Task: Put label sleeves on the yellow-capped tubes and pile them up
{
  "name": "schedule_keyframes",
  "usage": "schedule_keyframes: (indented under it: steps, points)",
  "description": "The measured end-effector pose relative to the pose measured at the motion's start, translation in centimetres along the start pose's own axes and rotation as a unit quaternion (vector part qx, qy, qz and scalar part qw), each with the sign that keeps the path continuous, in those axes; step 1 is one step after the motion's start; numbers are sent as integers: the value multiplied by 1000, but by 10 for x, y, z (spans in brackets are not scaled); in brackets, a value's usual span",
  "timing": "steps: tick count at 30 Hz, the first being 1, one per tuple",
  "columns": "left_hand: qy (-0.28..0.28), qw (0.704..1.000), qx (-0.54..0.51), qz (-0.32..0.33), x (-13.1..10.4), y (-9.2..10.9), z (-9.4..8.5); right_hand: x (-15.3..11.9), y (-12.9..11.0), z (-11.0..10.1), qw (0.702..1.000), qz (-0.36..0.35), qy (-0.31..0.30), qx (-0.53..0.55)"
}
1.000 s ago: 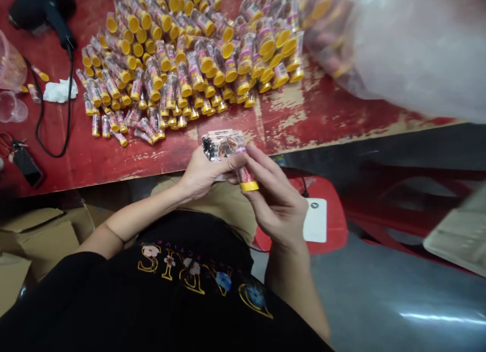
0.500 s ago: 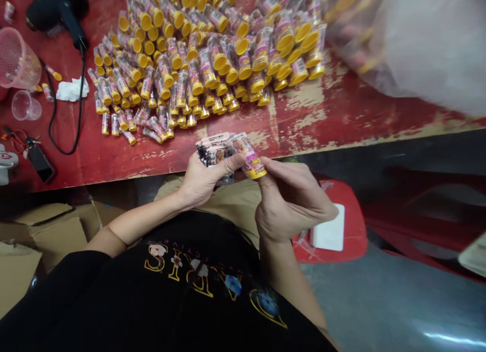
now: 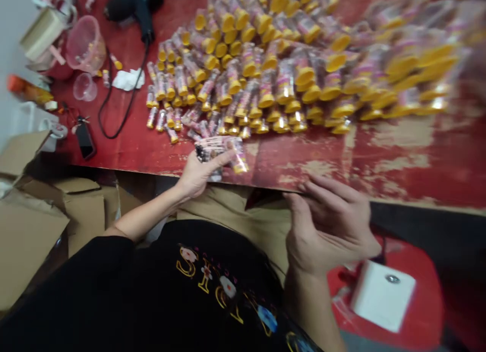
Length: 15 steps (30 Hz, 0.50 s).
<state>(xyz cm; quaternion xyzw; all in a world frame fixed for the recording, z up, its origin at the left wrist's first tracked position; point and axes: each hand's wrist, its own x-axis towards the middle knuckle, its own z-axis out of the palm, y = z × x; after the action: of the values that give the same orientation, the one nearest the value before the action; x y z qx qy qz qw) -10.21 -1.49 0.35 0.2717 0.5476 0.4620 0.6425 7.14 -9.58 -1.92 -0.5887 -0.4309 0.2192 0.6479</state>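
Observation:
At the table's front edge my left hand point(image 3: 199, 174) grips a stack of small printed packets point(image 3: 212, 148), with a yellow-ended printed piece point(image 3: 239, 159) fanned out at its right under the thumb. My right hand point(image 3: 328, 225) is apart from it, further right over the table edge, thumb and fingers spread with nothing visible between them. Behind both hands lies a large heap of clear wrapped tubes with yellow caps point(image 3: 286, 86) on the red table point(image 3: 266, 162).
At the back left are a dark heat gun point(image 3: 132, 8) with its cable, a pink basket point(image 3: 85, 46), a clear cup point(image 3: 84, 87), white tissue point(image 3: 128, 80) and a phone point(image 3: 85, 140). Cardboard boxes point(image 3: 85, 210) stand lower left; a white box point(image 3: 383, 295) rests on a red stool point(image 3: 421, 276).
My right hand has let go of the yellow-ended piece and moved right, its fingers opening. My left hand still holds the stack. The view has shifted, showing more of the left side.

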Motion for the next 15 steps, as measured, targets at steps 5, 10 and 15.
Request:
schedule_keyframes:
  steps: [5,10,15]
  points:
    - [130,954,218,157,47,53,-101,-4,27,-10,999,36,12,-9]
    - [128,911,349,180,94,90,-135,-7,49,-18,998,56,-3,-26]
    - [141,931,290,172,100,111,-108,5,47,-35,996,30,14,-79]
